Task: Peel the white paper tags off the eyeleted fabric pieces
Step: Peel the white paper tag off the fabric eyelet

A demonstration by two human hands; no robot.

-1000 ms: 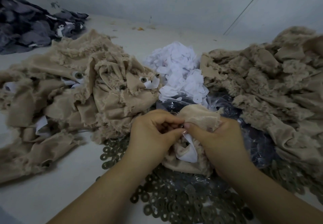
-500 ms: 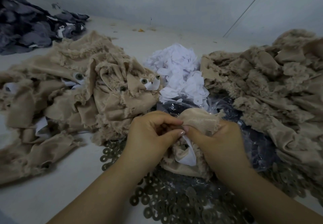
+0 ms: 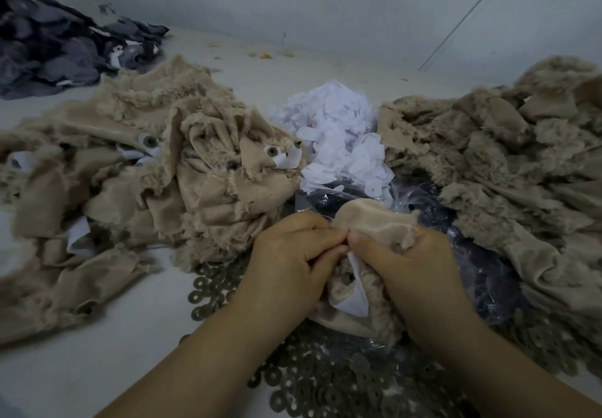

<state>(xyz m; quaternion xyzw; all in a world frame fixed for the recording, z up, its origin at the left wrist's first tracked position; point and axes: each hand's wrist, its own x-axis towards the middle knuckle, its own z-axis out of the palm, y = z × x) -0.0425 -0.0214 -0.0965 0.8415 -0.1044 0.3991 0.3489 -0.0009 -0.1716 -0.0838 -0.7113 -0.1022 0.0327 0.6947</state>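
Two hands working one tan fabric piece with a white paper tag, lower centre of the frame

Left hand [image 3: 293, 261] and right hand [image 3: 413, 271] both have their fingers curled in a pinching grip on the fabric piece [image 3: 374, 222], thumbs meeting at its top fold; white paper tag [image 3: 353, 290] hangs between the hands. Tagged fabric pile [image 3: 163, 189] at left; untagged fabric pile [image 3: 505, 163] at right; heap of peeled tags [image 3: 338, 137] at centre; dark washers [image 3: 325, 381] spread on the desk [image 3: 81, 368] below; grey fabric [image 3: 49, 46] upper left
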